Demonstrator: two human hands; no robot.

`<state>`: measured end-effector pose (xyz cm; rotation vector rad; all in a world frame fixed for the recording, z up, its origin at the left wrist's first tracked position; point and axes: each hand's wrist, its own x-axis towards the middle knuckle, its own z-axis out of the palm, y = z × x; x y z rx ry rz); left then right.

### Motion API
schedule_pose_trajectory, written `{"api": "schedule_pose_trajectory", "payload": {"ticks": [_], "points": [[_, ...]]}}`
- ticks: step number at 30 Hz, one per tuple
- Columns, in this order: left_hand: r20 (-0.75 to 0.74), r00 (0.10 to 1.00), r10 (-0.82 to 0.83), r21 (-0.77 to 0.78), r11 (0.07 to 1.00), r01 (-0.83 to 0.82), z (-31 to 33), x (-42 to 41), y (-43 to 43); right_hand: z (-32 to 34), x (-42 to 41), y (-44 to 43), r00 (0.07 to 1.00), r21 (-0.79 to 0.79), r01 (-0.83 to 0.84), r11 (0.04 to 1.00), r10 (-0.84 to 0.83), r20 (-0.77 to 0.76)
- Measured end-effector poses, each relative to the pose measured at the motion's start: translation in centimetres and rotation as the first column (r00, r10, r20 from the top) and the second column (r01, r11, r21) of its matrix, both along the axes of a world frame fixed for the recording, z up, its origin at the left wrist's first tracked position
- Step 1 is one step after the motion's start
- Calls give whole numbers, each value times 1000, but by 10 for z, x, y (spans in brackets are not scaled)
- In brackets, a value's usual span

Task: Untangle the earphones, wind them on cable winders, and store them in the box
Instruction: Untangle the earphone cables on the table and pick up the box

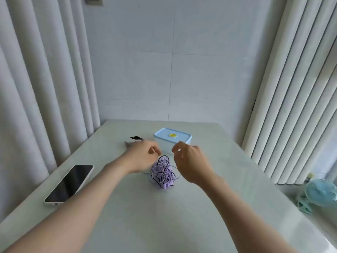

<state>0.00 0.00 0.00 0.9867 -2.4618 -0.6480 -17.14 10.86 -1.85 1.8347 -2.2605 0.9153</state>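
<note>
A tangled ball of purple and dark earphone cables (162,172) lies on the pale table (164,216) at its middle. My left hand (143,155) hovers just left of and above the tangle with fingers loosely curled, holding nothing that I can see. My right hand (189,159) hangs just right of the tangle, fingers also loosely bent, apart from the cables. Behind the hands stands a light blue box (172,138) with its lid on and a yellow sticker. Small dark and grey cable winders (134,140) lie left of the box, partly hidden by my left hand.
A phone (70,184) lies face up near the table's left edge. White curtains hang on both sides, a tiled wall stands behind. A small blue fan (321,195) sits on the sill beyond the table's right edge.
</note>
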Motion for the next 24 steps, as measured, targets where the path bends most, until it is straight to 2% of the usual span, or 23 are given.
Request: {"api": "schedule_pose_trajectory", "payload": {"ticks": [3, 7, 10, 13, 17, 20, 24], "points": [[-64, 998, 25, 55, 998, -21, -17, -8, -12, -24, -5, -14, 997, -16, -10, 1000, 11, 82], [-98, 993, 60, 22, 998, -58, -50, -30, -31, -53, -13, -43, 972, 68, 36, 997, -51, 231], [-169, 976, 133, 22, 991, -132, -70, -44, -43, -57, -15, -63, 962, 117, 29, 993, -60, 266], [-282, 931, 231, 125, 971, -203, -79, -58, -53, -57, -19, -78, 956, 106, -36, 994, 4, 294], [-390, 887, 249, 203, 962, -181, -93, -66, -59, -65, -27, -84, 932, 82, -66, 994, 32, 362], [-455, 865, 211, 154, 976, -156, -98, -69, -53, -67, -27, -79, 854, 2, -104, 995, 88, 513], [-566, 815, 125, 74, 992, -100, -101, -65, -47, -69, -27, -70, 658, -98, -104, 990, 143, 739]]}}
